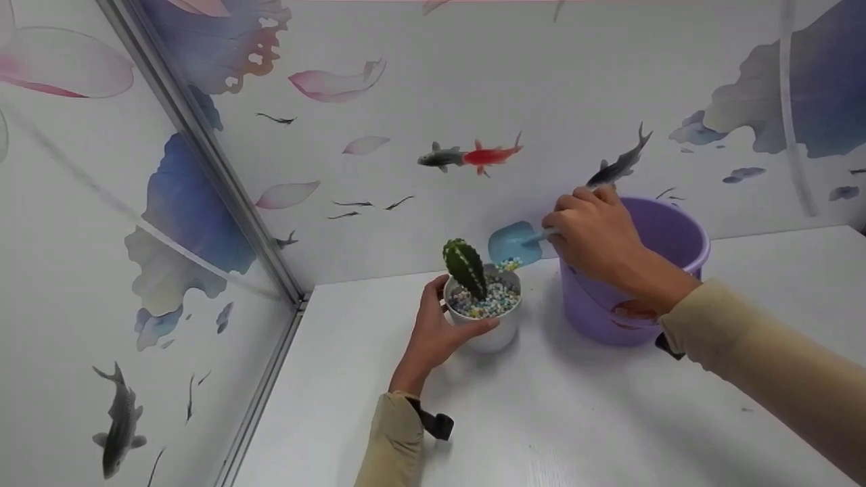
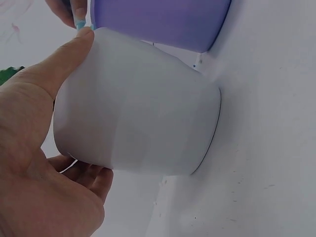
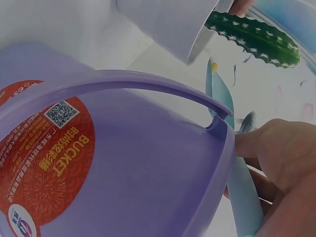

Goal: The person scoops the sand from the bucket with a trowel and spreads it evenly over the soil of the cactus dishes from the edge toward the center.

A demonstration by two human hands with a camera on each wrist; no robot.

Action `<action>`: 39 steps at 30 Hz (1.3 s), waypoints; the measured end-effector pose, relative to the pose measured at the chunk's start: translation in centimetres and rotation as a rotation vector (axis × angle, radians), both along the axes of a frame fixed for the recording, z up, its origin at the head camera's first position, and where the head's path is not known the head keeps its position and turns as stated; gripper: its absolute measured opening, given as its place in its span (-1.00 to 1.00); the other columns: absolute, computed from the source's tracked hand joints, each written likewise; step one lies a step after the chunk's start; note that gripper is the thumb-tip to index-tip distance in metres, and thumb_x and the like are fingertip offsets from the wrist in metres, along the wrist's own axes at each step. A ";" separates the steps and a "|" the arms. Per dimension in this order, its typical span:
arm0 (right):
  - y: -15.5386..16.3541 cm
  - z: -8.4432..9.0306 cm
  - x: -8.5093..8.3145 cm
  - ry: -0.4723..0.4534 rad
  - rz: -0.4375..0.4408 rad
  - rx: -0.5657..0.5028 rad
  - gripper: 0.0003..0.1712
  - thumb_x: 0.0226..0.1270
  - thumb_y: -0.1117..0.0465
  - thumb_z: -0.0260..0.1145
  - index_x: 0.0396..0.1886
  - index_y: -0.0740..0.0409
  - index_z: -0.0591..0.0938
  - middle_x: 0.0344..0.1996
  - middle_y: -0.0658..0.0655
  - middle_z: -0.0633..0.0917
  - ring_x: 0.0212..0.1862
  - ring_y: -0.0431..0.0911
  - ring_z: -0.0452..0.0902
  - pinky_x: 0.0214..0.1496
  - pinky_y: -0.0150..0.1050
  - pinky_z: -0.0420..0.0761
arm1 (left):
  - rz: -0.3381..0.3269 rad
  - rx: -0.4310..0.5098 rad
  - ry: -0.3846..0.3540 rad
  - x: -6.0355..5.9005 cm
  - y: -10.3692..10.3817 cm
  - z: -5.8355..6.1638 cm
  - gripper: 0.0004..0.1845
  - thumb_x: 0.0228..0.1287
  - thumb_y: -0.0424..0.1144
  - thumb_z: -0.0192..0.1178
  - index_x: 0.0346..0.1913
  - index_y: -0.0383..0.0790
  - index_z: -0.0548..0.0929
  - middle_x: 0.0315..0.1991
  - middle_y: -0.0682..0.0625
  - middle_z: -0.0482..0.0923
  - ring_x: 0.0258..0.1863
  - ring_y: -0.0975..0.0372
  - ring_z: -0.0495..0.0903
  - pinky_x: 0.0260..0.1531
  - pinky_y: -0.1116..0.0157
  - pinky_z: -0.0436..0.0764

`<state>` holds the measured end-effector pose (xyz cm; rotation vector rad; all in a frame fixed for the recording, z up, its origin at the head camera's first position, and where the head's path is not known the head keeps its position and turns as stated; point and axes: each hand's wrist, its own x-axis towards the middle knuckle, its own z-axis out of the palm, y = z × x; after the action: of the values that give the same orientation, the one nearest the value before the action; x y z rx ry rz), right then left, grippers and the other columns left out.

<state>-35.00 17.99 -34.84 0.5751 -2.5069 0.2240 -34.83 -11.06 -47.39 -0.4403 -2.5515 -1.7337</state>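
At the bench's (image 1: 541, 419) back corner, a left hand (image 1: 433, 331) wraps its grip around a white pot (image 1: 497, 335) holding a cactus (image 1: 465, 267) in coloured pebbles (image 1: 497, 297). The right hand (image 1: 595, 233) grips a blue scoop (image 1: 514, 243), its blade tilted over the pot's far rim. A purple bucket (image 1: 670, 237) stands just beside the pot; open bench spreads toward the near edge.
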 end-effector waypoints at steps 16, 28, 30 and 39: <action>-0.3 -0.4 -0.1 0.120 0.054 -0.011 -0.81 0.45 0.36 0.42 -0.03 0.19 0.85 -0.09 0.25 0.80 0.03 0.20 0.56 0.19 0.18 0.43 | -0.009 -0.042 0.011 -0.3 -0.8 -0.2 0.25 0.05 0.18 0.68 0.73 0.03 0.18 0.60 -0.04 0.26 0.53 0.11 0.36 0.57 0.00 0.48; 0.1 -0.5 0.0 0.136 0.047 0.030 -0.76 0.39 0.36 0.48 0.01 0.17 0.84 -0.04 0.25 0.79 0.09 0.19 0.56 0.23 0.18 0.44 | -0.088 0.017 -0.013 -0.8 -1.3 -0.3 0.18 0.21 0.10 0.62 0.72 -0.09 0.10 0.70 -0.08 0.21 0.69 0.07 0.26 0.65 0.05 0.39; 0.2 -0.5 0.0 0.129 0.045 0.033 -0.75 0.38 0.35 0.49 0.02 0.17 0.84 -0.03 0.25 0.79 0.11 0.19 0.56 0.25 0.18 0.44 | -0.111 0.038 -0.017 -0.8 -1.4 -0.4 0.16 0.25 0.06 0.61 0.71 -0.11 0.08 0.71 -0.12 0.17 0.71 0.04 0.22 0.68 0.02 0.34; 1.3 -0.3 0.4 0.087 0.046 -0.010 -0.71 0.37 0.34 0.49 0.06 0.17 0.84 0.00 0.24 0.79 0.13 0.20 0.54 0.28 0.22 0.42 | -0.083 -0.014 -0.003 -0.5 -1.5 -0.1 0.19 0.24 0.15 0.58 0.74 -0.13 0.09 0.74 -0.09 0.12 0.71 -0.01 0.22 0.68 -0.04 0.33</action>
<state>-34.56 19.26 -35.16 0.6251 -2.4099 0.2241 -35.36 -12.60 -47.50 -0.5523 -2.5843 -1.7450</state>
